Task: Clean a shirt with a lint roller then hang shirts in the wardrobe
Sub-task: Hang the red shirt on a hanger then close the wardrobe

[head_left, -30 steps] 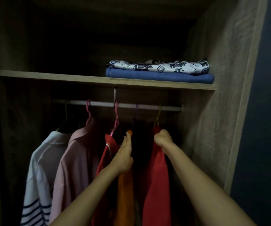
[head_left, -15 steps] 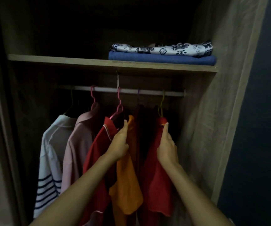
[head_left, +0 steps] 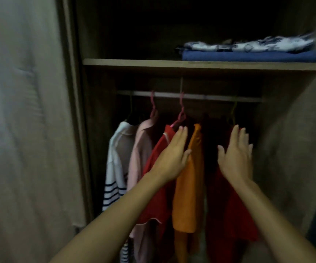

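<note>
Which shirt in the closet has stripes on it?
The white shirt at the far left end of the rail. It has dark stripes low on its sleeve; the pink, two red and orange shirts beside it look plain.

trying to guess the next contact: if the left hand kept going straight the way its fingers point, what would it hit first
Probably the orange shirt or the red shirt beside it: the open left hand points up into the gap between their shoulders. Depth is unclear.

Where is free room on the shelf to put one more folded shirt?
The shelf is bare left of the folded blue cloth, up to the wardrobe's left wall. The right end is crowded: a patterned cloth lies on the blue one.
</note>
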{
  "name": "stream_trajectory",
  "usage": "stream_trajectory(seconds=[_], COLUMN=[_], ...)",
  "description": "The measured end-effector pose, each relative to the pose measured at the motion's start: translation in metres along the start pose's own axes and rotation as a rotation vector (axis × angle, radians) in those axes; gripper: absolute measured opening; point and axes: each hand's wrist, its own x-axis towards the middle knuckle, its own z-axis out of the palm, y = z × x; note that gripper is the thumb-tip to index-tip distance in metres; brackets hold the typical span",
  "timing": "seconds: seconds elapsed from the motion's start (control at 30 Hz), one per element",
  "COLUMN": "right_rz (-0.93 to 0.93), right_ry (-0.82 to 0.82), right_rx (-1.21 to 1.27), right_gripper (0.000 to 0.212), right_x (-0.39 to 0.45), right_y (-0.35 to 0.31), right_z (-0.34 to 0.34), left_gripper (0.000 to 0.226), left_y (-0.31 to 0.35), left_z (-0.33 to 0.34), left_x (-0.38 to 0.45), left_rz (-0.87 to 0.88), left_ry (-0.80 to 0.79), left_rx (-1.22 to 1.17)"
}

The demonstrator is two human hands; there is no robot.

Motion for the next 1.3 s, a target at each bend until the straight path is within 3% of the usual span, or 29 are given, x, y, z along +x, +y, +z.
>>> stream_trajectory(seconds=[0.17,0.27,0.47,0.6,0.77,1.3], right_rz=[-0.190,-0.292,-0.483,-0.591,-0.538,-0.605], right_ry=[0.159,0.188,0.147,0.212,0.266,0.329], right_rx=[0.223,0.239,0.260,0.146,-0.106,-0.218], right_gripper=[0.071,0.072,0.079,0.083,0.082,0.081], right_x=[-0.068,-0.108,-0.156,-0.167,-0.163,-0.156], right_y=[-0.104,-0.173,-0.292,-0.348,-0.359,-0.331], right_z=[0.020,0.058,0.126,0.159,0.190,0.182], left_gripper=[0.050,0.050,0.052,0.059,0.059,0.063], left_y=[-0.042,-0.094,-0.216,-0.269,-0.292,-0.271], left_z=[-0.096,-0.153,-0.250,-0.277,-0.265,-0.232], left_x=[-0.044,-0.068,-0.094,-0.090,-0.082,-0.082], left_rz=[0.332,0.328,0.130,0.159,0.216,0.244], left_ry=[0.335,0.438,0.437,0.348,0.431,0.555], left_rx=[0.143,0.243,0.556,0.774,0.828,0.760])
